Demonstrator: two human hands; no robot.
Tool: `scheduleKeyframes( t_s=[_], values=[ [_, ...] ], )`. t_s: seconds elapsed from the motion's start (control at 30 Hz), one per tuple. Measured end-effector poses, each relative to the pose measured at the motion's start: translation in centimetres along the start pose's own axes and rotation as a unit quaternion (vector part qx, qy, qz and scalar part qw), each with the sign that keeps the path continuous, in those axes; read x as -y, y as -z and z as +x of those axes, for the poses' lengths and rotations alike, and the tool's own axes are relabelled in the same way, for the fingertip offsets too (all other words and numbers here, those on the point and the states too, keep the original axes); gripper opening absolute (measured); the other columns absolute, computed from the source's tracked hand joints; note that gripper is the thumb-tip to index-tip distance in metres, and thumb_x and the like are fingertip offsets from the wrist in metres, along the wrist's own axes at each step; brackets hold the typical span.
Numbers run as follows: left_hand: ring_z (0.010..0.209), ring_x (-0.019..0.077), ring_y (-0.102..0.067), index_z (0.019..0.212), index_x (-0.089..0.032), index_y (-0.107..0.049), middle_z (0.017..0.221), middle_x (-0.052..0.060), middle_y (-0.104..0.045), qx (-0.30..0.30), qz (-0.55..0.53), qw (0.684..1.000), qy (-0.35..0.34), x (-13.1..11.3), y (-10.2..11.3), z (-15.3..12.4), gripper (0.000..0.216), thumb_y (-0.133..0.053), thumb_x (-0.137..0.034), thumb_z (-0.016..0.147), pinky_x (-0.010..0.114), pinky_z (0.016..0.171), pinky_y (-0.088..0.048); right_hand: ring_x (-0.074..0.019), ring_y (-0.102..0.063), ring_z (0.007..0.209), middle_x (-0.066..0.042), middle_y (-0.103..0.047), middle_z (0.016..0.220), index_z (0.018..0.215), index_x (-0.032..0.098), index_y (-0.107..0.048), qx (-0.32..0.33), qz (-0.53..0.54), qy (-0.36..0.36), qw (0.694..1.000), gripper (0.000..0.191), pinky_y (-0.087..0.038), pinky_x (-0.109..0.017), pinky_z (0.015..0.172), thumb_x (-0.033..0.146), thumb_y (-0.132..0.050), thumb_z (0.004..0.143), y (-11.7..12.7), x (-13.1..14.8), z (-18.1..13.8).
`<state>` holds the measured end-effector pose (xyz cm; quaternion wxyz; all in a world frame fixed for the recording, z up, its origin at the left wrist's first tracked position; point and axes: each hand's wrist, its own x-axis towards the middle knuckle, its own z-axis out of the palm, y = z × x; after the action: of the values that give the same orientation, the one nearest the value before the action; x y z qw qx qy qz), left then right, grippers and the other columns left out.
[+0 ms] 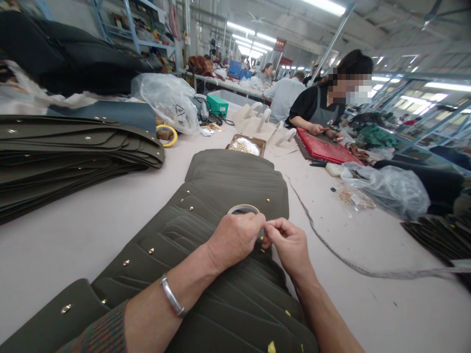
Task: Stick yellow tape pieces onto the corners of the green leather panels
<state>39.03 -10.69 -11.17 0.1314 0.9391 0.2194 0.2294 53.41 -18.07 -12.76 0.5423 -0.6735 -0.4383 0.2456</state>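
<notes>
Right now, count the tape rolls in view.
2: one roll beside the panel stack at picture left; the other roll just beyond the left hand, partly hidden by it. More could be out of sight.

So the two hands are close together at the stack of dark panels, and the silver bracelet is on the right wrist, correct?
Not quite: the head view shows the silver bracelet on the left wrist, not the right. The left hand and right hand are close together at the stack of dark panels.
</notes>
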Motion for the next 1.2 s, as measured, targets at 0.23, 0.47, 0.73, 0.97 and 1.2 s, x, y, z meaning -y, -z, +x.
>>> scheduleKeyframes(
  t_s=[0.23,0.47,0.73,0.97,1.2],
  values=[
    [0.083,0.0175,-0.061,0.094,-0.019,-0.054,0.088,0.003,-0.064,0.075,0.052,0.995,0.04,-0.5,-0.3,0.0,0.015,-0.04,-0.015,0.094,0.027,0.07,-0.05,-0.0138,-0.061,0.049,-0.002,-0.066,0.058,0.076,0.014,-0.07,-0.006,0.029,-0.12,0.992,0.034,-0.055,-0.027,0.048,0.045,-0.075,0.065,2.4,-2.2,1.8],
    [0.087,0.0217,-0.058,0.089,-0.018,-0.056,0.091,0.005,-0.062,0.139,0.078,0.986,0.05,-0.3,-0.4,0.3,0.016,-0.042,-0.012,0.092,0.032,0.069,-0.052,-0.0158,-0.061,0.051,-0.002,-0.068,0.059,0.075,0.017,-0.071,0.048,-0.175,-0.022,0.983,0.028,-0.05,-0.027,0.05,0.044,-0.062,0.078,3.0,-2.4,1.2],
    [0.087,0.0223,-0.058,0.088,-0.017,-0.057,0.091,0.005,-0.061,0.141,0.076,0.986,0.043,-0.3,-0.5,0.2,0.016,-0.042,-0.011,0.091,0.034,0.07,-0.053,-0.0172,-0.065,0.063,-0.001,-0.072,0.07,0.074,0.022,-0.069,0.056,-0.31,0.097,0.944,0.021,-0.047,-0.027,0.062,0.031,-0.053,0.083,1.9,-2.2,1.3],
    [0.088,0.0225,-0.058,0.09,-0.017,-0.057,0.091,0.005,-0.061,0.14,0.072,0.987,0.042,-0.3,-0.3,0.2,0.017,-0.042,-0.011,0.091,0.034,0.069,-0.054,-0.0188,-0.065,0.058,0.001,-0.069,0.062,0.103,0.02,-0.065,0.007,-0.279,0.029,0.96,0.03,-0.05,-0.031,0.062,0.035,-0.06,0.077,1.9,-2.9,1.8],
    [0.091,0.0216,-0.054,0.092,-0.018,-0.056,0.094,0.005,-0.06,0.105,0.071,0.991,0.044,0.2,-0.6,0.0,0.016,-0.041,-0.013,0.093,0.032,0.072,-0.052,-0.0198,-0.067,0.068,-0.005,-0.072,0.074,0.081,0.019,-0.069,0.046,-0.225,0.004,0.973,0.024,-0.052,-0.031,0.065,0.041,-0.059,0.08,3.2,-3.0,0.9]
  ],
)
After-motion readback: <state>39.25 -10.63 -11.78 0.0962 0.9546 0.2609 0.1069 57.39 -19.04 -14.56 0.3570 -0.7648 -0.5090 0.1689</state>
